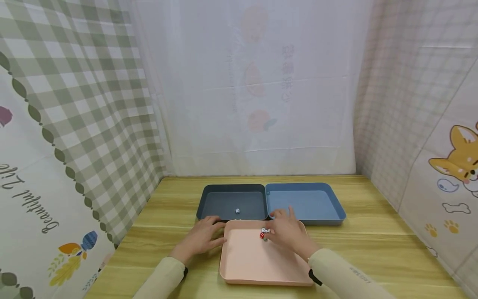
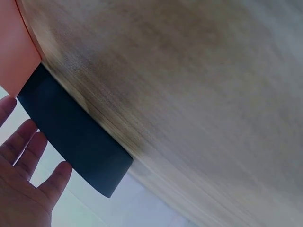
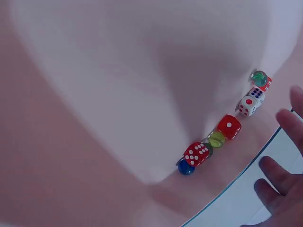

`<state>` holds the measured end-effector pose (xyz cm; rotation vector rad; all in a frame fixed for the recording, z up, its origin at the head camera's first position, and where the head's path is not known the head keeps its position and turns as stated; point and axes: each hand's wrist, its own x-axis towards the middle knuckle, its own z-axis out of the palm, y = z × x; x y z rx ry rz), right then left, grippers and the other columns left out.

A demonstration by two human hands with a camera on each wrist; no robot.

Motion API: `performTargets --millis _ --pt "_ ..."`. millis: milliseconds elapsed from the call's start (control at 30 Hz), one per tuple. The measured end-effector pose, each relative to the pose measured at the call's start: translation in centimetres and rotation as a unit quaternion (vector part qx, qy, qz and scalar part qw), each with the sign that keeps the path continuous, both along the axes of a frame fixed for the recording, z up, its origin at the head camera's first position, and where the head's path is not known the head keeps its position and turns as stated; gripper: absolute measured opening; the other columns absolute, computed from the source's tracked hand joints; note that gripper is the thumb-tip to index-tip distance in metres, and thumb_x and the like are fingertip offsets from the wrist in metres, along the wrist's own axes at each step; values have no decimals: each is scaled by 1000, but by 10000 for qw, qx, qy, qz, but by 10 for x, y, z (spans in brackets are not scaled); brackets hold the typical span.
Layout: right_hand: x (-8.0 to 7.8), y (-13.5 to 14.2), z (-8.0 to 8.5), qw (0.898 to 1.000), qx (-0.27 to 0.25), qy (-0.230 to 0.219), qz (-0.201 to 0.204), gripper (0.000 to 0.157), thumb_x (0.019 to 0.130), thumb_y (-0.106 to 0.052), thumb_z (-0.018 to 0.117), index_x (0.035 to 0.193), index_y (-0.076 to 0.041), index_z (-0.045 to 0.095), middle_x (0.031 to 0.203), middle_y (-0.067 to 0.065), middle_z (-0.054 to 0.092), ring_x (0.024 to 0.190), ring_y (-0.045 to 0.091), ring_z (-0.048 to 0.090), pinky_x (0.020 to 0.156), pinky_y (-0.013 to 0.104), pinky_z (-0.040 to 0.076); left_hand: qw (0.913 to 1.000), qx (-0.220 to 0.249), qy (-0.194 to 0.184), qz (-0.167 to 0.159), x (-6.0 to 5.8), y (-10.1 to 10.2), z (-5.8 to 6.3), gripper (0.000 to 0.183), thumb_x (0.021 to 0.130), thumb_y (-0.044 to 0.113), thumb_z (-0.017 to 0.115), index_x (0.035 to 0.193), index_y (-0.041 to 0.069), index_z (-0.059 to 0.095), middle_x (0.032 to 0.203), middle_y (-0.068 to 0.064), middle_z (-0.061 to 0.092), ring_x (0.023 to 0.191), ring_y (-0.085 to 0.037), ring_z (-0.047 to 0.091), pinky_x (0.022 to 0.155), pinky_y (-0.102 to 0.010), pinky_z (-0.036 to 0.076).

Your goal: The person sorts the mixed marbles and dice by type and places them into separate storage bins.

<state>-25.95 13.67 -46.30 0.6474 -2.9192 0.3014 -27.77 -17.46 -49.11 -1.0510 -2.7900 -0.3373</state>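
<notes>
Fingers relaxed, my left hand (image 1: 201, 236) is at the left edge of a pink tray (image 1: 254, 265); the left wrist view puts its fingertips by the rims of the pink and dark trays. Over the pink tray's far right part hovers my right hand (image 1: 286, 231), its fingers spread with nothing visible between them. Along the tray wall in the right wrist view lie red dice (image 3: 229, 126), white dice (image 3: 248, 105), a blue marble (image 3: 186, 167), a yellow-green marble (image 3: 216, 139) and a teal marble (image 3: 259, 78). The right hand partly hides this row in the head view.
Behind the pink tray, a dark slate tray (image 1: 220, 201) holds a white die (image 1: 237, 211). Beside it stands a blue tray (image 1: 310, 203) with a small bluish thing (image 1: 268, 193) in its far left corner. The trays rest on a wood-grain table (image 1: 373, 249) enclosed by hanging cloths.
</notes>
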Motion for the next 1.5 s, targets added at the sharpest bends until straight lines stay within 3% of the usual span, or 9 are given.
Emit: performTargets --millis 133,267,500,600,767,933,1100,1333,1500 --pt "-1 -4 -5 9992 388 -106 -66 9 82 -38 81 80 -32 74 125 10 61 128 33 46 108 72 14 10000 -20 26 18 -1 0 -1 48 95 43 65 132 13 64 132 -15 55 123 -35 50 99 -55 44" --pt "-2 -8 -8 9962 858 133 13 8 81 -38 80 79 -32 75 121 9 61 127 33 46 107 72 20 10000 -11 -36 66 -2 1 -3 48 95 44 65 133 15 64 133 -15 54 124 -35 50 100 -55 43" --pt "-2 -19 -17 9760 2102 564 -30 18 82 -45 77 86 -27 76 126 11 59 131 33 45 108 69 23 9999 -68 -23 105 -1 0 -2 48 95 44 65 133 16 63 134 -14 54 124 -34 50 100 -54 43" --pt "-2 -21 -19 9719 2271 620 -79 21 84 -46 74 91 -27 79 130 11 58 132 33 44 109 68 22 10000 -43 -10 80 -1 1 -2 48 95 43 65 132 14 64 134 -15 54 124 -34 50 100 -54 43" --pt "-1 -21 -16 9804 1913 464 -93 16 85 -41 76 84 -26 79 132 11 57 134 34 42 109 70 19 10000 49 -42 -10 -1 1 -2 48 95 42 65 133 12 63 134 -18 54 125 -36 50 100 -55 43" --pt "0 -15 -2 9863 1575 492 -68 7 82 -36 80 80 -30 78 132 11 58 133 34 44 108 69 23 9999 62 -84 22 -2 1 -3 47 95 41 65 133 12 63 135 -18 54 125 -36 49 100 -55 42" --pt "-5 -1 10 9960 734 505 -43 7 82 -29 81 77 -27 77 131 15 59 129 38 46 105 73 23 9999 56 -120 101 0 1 -2 47 95 42 65 133 13 63 135 -18 53 126 -36 49 101 -56 41" --pt "-18 32 17 9975 50 641 -282 5 83 -25 81 80 -24 77 128 22 60 123 45 50 100 79 22 9996 30 -150 225 0 3 -2 49 95 45 65 133 15 63 136 -15 53 127 -35 48 102 -55 41" --pt "-29 57 17 9962 -284 452 -686 4 85 -25 79 84 -21 78 129 24 59 126 46 48 100 79 19 9995 5 -145 266 0 2 -3 50 95 46 65 134 16 63 137 -15 53 127 -34 48 102 -54 41"
